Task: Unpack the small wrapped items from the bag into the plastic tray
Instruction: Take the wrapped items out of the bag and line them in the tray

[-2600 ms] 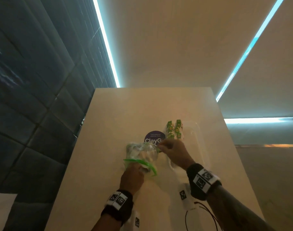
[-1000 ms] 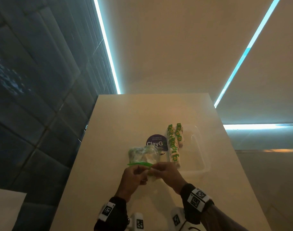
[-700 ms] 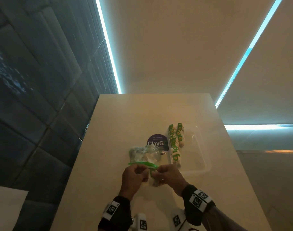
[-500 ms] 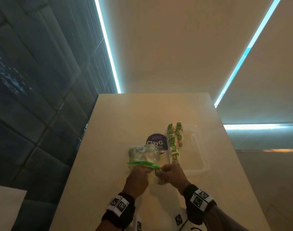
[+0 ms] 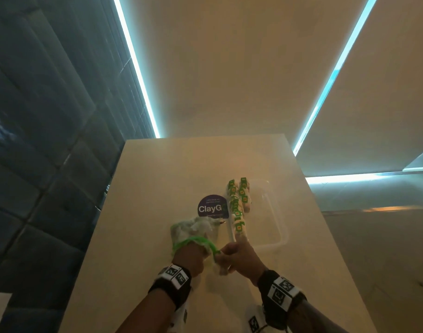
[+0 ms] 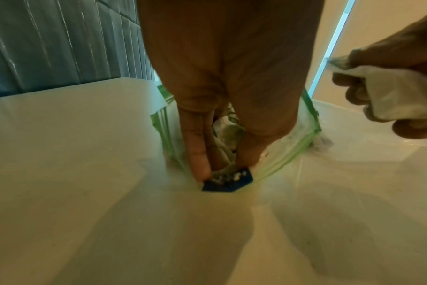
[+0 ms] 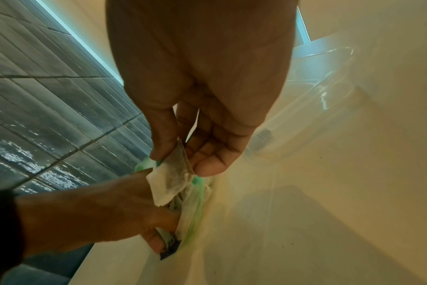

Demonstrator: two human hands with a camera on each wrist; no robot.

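Note:
A clear zip bag point(image 5: 193, 229) with a green seal lies on the pale table, holding several white wrapped items. My left hand point(image 5: 188, 257) is inside the bag's mouth. In the left wrist view its thumb and finger point(image 6: 222, 167) pinch a wrapped item with a dark blue end point(image 6: 228, 184). My right hand point(image 5: 232, 258) is just right of the bag's mouth and pinches a white wrapped item point(image 7: 173, 179) outside the bag. The clear plastic tray point(image 5: 283, 236) lies to the right, with two rows of green-labelled wrapped items point(image 5: 238, 212) along its left side.
A round purple sticker point(image 5: 211, 207) lies on the table behind the bag. A dark tiled wall point(image 5: 37, 164) runs along the left of the table. White tags point(image 5: 253, 320) and a cable lie near the front edge.
Both hands were at the bag's mouth. My right hand has drawn a wrapped item out to the right, and my left hand has pushed into the bag.

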